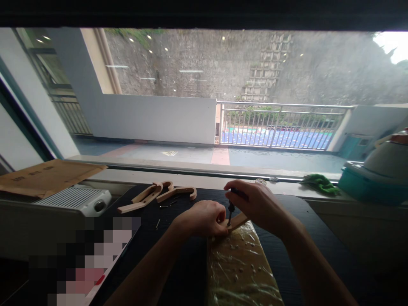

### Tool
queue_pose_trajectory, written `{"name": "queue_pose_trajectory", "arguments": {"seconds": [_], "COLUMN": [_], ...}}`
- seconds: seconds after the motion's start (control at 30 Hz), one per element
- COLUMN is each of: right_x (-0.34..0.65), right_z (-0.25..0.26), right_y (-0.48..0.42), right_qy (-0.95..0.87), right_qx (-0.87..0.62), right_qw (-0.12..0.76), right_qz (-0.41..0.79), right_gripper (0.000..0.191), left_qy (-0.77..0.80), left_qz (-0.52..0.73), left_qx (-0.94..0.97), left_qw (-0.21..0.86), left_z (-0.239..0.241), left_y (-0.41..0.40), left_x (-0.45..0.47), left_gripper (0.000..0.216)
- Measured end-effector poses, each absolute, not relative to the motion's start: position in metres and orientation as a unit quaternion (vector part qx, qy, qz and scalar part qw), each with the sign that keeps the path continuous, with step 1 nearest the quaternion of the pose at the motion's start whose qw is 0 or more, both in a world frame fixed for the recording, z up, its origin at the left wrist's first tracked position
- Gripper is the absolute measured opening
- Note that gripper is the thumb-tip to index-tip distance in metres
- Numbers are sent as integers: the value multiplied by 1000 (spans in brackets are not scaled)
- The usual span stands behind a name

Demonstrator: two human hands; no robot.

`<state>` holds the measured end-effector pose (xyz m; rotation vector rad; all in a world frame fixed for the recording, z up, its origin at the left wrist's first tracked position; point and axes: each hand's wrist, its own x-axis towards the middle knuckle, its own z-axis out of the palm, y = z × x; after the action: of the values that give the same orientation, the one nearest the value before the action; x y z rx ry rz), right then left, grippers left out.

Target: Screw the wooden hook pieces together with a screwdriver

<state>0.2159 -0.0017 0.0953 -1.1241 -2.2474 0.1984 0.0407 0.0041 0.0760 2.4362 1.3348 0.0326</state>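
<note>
My right hand (251, 202) is closed around the dark handle of a screwdriver (230, 214), held upright with its shaft pointing down. The screwdriver's tip meets a pale wooden piece (239, 221) lying across the far end of a tape-wrapped brown block (242, 267). My left hand (205, 216) grips the wooden piece's near end beside the tip, its fingers bent and pressed down. Whether a screw sits under the tip is hidden. The block's top carries several small holes or marks. To the left lie several curved wooden hooks (178, 193) and a few loose screws (157, 224).
The black table (188, 259) stands against a window sill (204, 173). A white heater (76, 199) with a brown envelope (47, 176) on it is at left. A green cloth (320, 183) and a teal bin (360, 182) are at right. A pixelated patch covers the lower left.
</note>
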Motion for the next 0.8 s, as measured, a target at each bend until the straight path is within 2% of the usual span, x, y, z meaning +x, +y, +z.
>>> {"name": "queue_pose_trajectory", "arguments": {"seconds": [0.2,0.47,0.63,0.8], "right_x": [218,222,222,223], "right_z": [96,93,96,100], "right_y": [-5,7,-1,-7], "right_qy": [-865,-828,-855,-866], "right_qx": [-386,-451,-414,-375], "right_qw": [292,322,299,313], "right_qz": [135,89,90,106], "right_gripper": [13,21,17,19], "left_qy": [475,475,477,477], "left_qz": [7,16,8,5], "left_qx": [861,861,860,859], "left_qw": [182,181,183,188], "left_z": [76,74,75,77], "left_y": [5,5,5,5], "left_x": [42,39,40,41], "left_gripper": [15,17,18,17]}}
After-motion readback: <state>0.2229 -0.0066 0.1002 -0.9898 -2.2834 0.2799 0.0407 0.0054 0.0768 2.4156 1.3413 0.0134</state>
